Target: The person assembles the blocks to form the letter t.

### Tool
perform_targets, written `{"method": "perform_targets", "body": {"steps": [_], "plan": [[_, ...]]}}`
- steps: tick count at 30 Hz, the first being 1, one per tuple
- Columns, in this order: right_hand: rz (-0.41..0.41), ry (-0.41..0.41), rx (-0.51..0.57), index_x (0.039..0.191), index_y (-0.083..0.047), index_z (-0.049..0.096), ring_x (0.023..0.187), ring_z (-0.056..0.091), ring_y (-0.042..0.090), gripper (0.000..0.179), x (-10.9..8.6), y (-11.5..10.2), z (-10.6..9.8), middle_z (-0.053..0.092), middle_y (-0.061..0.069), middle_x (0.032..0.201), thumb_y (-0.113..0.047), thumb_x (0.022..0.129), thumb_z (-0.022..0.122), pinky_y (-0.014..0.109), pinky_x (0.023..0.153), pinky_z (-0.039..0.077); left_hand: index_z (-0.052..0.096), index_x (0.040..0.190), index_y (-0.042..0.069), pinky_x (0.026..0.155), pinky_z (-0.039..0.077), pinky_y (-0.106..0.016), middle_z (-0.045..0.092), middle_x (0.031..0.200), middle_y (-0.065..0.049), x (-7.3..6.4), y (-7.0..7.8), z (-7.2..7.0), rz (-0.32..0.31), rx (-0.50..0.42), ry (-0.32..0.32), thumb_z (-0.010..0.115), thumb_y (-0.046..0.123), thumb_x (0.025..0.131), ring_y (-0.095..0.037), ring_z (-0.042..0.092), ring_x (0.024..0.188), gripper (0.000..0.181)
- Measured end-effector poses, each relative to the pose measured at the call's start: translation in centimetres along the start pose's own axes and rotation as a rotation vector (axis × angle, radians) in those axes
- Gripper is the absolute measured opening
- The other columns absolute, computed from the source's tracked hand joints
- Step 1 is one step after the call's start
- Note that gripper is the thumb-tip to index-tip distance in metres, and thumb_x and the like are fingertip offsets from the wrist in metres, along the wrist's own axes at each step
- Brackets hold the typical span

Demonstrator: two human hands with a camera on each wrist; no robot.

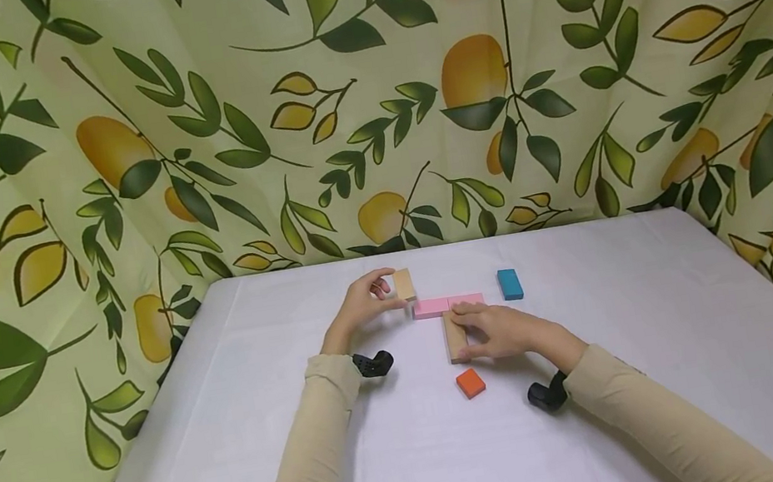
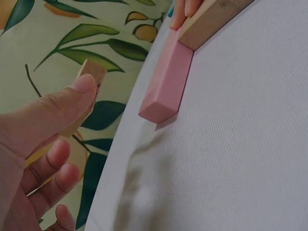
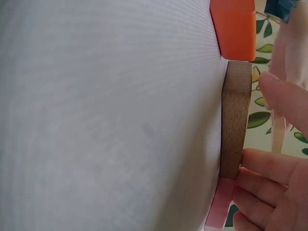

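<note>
In the head view my left hand [image 1: 365,299] holds a small light wooden block [image 1: 404,285] between thumb and fingers, raised off the table beside the left end of a pink block [image 1: 431,308]. A second pink block [image 1: 470,298] continues that row to the right. A longer wooden block [image 1: 454,338] lies at right angles to the row, its far end against the pink. My right hand [image 1: 503,330] rests over this block. Its fingertips [image 3: 245,166] touch the end by the pink row, while the thumb [image 3: 272,89] stands a little off the other end.
An orange block [image 1: 471,383] lies just in front of the long wooden block's near end. Behind my right hand sits a blue block [image 1: 510,285]. The white cloth-covered table [image 1: 423,471] runs back to a leaf-patterned curtain [image 1: 319,201].
</note>
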State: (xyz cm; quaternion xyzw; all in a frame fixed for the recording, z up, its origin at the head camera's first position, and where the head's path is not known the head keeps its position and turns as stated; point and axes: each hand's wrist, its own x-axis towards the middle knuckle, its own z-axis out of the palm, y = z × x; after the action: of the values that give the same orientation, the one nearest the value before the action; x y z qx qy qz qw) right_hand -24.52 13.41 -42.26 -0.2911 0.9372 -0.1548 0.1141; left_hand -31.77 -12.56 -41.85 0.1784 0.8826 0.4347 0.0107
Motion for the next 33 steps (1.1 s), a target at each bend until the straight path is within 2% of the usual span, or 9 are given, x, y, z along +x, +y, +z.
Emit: {"method": "perform_targets", "body": {"steps": [5, 12, 16, 24, 33], "plan": [[0.009, 0.001, 0.0, 0.144, -0.003, 0.043, 0.145, 0.034, 0.035, 0.078, -0.1, -0.1, 0.0, 0.036, 0.017, 0.155, -0.052, 0.087, 0.063, 0.051, 0.116, 0.031, 0.056, 0.131, 0.002, 0.074, 0.041, -0.019, 0.058, 0.09, -0.01, 0.2, 0.3, 0.3, 0.014, 0.015, 0.001, 0.082, 0.013, 0.074, -0.014, 0.054, 0.08, 0.064], [0.011, 0.002, 0.005, 0.144, -0.003, 0.043, 0.145, 0.034, 0.035, 0.078, 0.0, -0.1, 0.1, 0.036, 0.016, 0.155, -0.053, 0.087, 0.063, 0.051, 0.116, 0.032, 0.057, 0.13, 0.003, 0.074, 0.041, -0.019, 0.058, 0.09, -0.009, 0.3, 0.7, 0.9, 0.001, 0.031, 0.011, 0.083, 0.014, 0.073, -0.014, 0.053, 0.08, 0.063], [0.015, 0.001, 0.002, 0.144, -0.004, 0.043, 0.145, 0.034, 0.034, 0.078, 0.0, 0.0, 0.1, 0.036, 0.016, 0.155, -0.054, 0.087, 0.063, 0.051, 0.116, 0.032, 0.058, 0.129, 0.003, 0.073, 0.04, -0.019, 0.058, 0.09, -0.009, 0.3, 1.0, 1.3, -0.002, 0.019, 0.016, 0.083, 0.013, 0.073, -0.013, 0.052, 0.08, 0.062], [0.015, 0.0, 0.004, 0.144, -0.004, 0.043, 0.144, 0.035, 0.034, 0.079, 0.0, 0.0, 0.0, 0.036, 0.016, 0.155, -0.054, 0.087, 0.063, 0.051, 0.116, 0.032, 0.056, 0.131, 0.001, 0.072, 0.041, -0.018, 0.059, 0.091, -0.013, 0.5, 1.3, 2.0, 0.043, -0.016, 0.021, 0.083, 0.011, 0.073, -0.015, 0.052, 0.079, 0.065], [0.006, 0.001, 0.004, 0.144, -0.003, 0.043, 0.144, 0.035, 0.035, 0.078, 0.0, 0.0, 0.1, 0.036, 0.016, 0.155, -0.053, 0.087, 0.063, 0.051, 0.115, 0.032, 0.058, 0.127, 0.003, 0.072, 0.04, -0.018, 0.058, 0.09, -0.012, 0.9, 1.4, 2.5, 0.04, -0.006, 0.031, 0.083, 0.011, 0.072, -0.014, 0.052, 0.079, 0.062]]}}
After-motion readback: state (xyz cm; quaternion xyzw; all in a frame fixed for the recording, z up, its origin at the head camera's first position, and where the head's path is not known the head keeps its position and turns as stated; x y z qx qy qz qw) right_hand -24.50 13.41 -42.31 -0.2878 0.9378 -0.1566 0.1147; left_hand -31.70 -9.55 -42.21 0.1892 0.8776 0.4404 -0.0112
